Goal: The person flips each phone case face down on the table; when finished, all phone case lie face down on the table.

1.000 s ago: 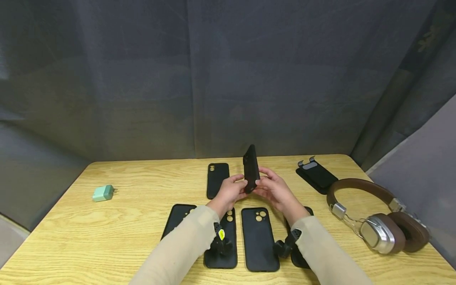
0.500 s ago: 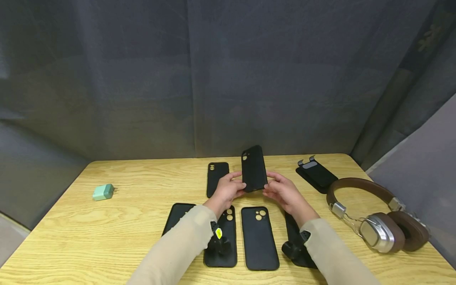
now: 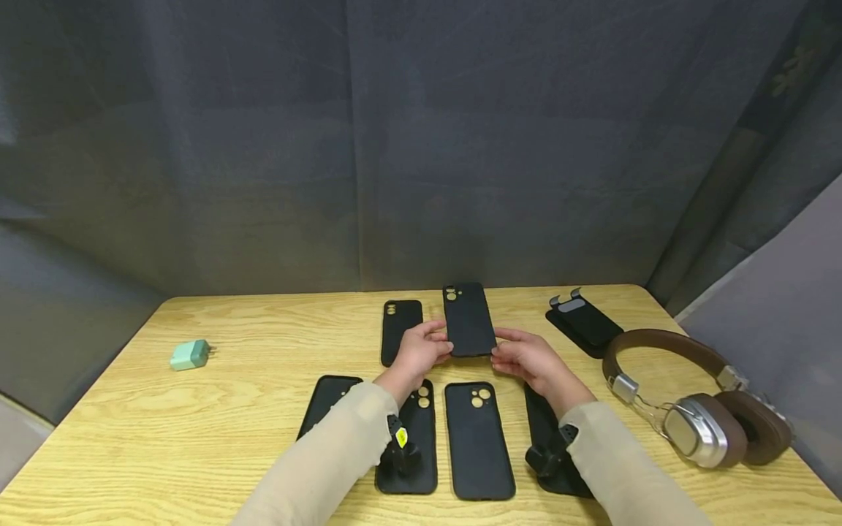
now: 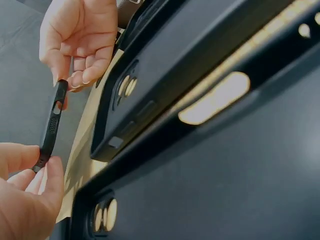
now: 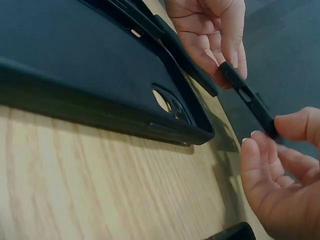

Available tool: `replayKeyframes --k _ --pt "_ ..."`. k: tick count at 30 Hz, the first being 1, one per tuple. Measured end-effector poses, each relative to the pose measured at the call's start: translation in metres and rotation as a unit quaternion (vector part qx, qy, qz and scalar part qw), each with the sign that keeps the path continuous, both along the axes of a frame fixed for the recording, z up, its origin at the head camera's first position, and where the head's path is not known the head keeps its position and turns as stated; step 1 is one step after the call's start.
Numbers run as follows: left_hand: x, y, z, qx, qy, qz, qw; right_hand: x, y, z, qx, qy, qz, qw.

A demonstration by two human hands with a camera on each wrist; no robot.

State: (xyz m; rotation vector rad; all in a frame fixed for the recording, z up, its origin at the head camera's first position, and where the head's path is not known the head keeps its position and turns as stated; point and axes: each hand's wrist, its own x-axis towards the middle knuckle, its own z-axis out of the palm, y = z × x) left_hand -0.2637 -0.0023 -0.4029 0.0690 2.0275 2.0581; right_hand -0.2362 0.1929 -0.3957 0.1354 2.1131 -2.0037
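Phone case up over the far side of the tbl, tilted, camera holes top L, held btwn both hands! L hand pinching the bottom L corner, thumb vs fingers; R hand pinching the bottom R corner, same style. Another case lies flat just L, partly behind the L hand. Nearer the person, 4 more in a row, incl. a middle case in full view. Headphones off R, mint charger well L.

A black phone case with camera cutouts leans tilted, pinched between both hands.
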Motion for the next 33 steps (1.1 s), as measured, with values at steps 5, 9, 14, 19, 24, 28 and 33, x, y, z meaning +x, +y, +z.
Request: replayKeyframes --k 5,9,14,19,24,28,33 --pt "0.001 0.0 0.0 -0.017 0.003 -0.004 0.9998 -0.001 -0.002 -0.001 0.011 -0.022 -0.008 1.0" --pt "0.0 0.0 -0.001 -0.026 -0.002 -0.009 0.9996 -0.004 -0.002 -0.003 0.021 -0.036 -0.007 0.999" --pt "-0.002 0.0 -0.005 -0.042 -0.013 -0.017 0.9989 -0.007 -0.002 -0.006 0.027 -0.045 -0.003 0.999" --pt "-0.002 -0.001 -0.006 -0.074 0.0 -0.022 0.997 -0.009 -0.004 -0.007 0.044 -0.05 -0.003 0.998" --pt "0.0 0.001 -0.007 -0.115 0.017 -0.027 0.9928 -0.011 -0.007 -0.008 0.073 -0.056 -0.005 0.996" --pt "0.0 0.002 -0.007 -0.134 0.026 -0.026 0.9903 -0.014 -0.01 -0.01 0.091 -0.059 -0.007 0.994" --pt "0.001 0.005 -0.005 -0.17 0.039 -0.027 0.9843 -0.015 -0.011 -0.01 0.106 -0.066 -0.01 0.992"
